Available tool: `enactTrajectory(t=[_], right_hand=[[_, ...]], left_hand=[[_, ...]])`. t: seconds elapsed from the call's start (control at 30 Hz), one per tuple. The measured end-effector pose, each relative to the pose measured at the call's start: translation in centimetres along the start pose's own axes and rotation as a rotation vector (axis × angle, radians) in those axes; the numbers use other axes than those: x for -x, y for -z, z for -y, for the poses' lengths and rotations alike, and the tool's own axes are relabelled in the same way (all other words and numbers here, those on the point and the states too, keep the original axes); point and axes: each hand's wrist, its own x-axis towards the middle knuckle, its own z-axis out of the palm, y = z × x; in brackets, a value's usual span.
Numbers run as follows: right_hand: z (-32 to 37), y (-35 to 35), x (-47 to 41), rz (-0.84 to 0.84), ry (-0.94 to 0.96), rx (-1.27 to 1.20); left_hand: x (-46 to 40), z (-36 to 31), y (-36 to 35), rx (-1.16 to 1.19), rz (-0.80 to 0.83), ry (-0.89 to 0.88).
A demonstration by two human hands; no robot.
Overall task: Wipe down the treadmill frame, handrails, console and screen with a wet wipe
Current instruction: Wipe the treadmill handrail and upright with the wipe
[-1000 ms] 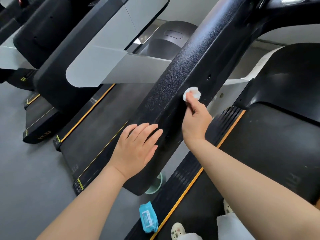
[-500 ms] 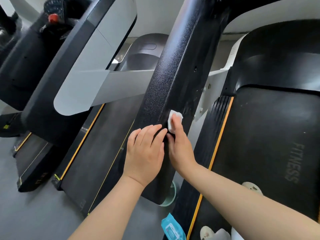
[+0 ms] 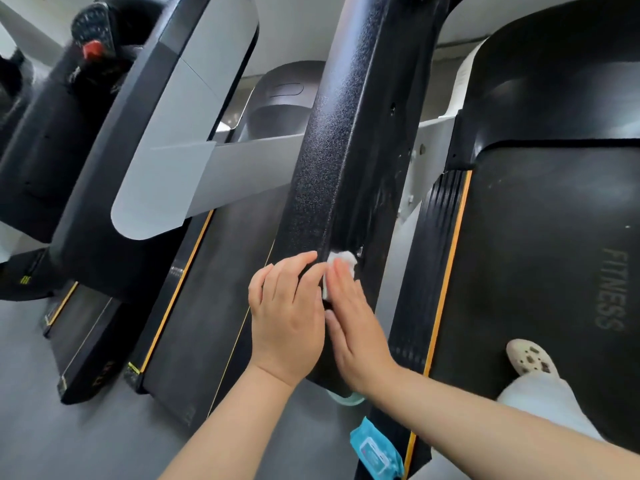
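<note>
We see bare upright [image 3: 346, 150] above both hands; the left hand [image 3: 287, 317] crowds the right hand's [image 3: 356, 327] left side, the side rail [image 3: 433, 254] its right.

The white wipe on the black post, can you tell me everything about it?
The wet wipe is small, white and crumpled into a wad, soft like damp cloth. It lies against the treadmill's black textured upright, low down. The right hand presses it there with straight fingers, covering its lower part. The left hand rests flat on the post just beside it.
</note>
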Motion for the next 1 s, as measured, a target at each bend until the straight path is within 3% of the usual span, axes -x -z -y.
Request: enactTrajectory(t=[0.1,0.33,0.6,0.87,1.0], right_hand=[[-0.2,-0.5,1.0,0.021,0.018,0.067],[0.8,3.2,-7.8,-0.086,-0.093,0.083],[0.0,-1.4,4.1,0.113,-0.064,0.095],[0.2,3.7,-9.6,-0.130,-0.218,0.068],[0.1,2.8,-7.3,-0.109,-0.193,0.021]], left_hand=[[0.7,0.2,-0.4,0.029,-0.004,0.031],[0.9,0.1,-0.6,0.050,-0.038,0.012],[1.0,0.1,-0.7,0.074,-0.047,0.014],[1.0,0.2,-0.7,0.058,-0.037,0.008],[1.0,0.1,-0.7,0.052,-0.036,0.004]])
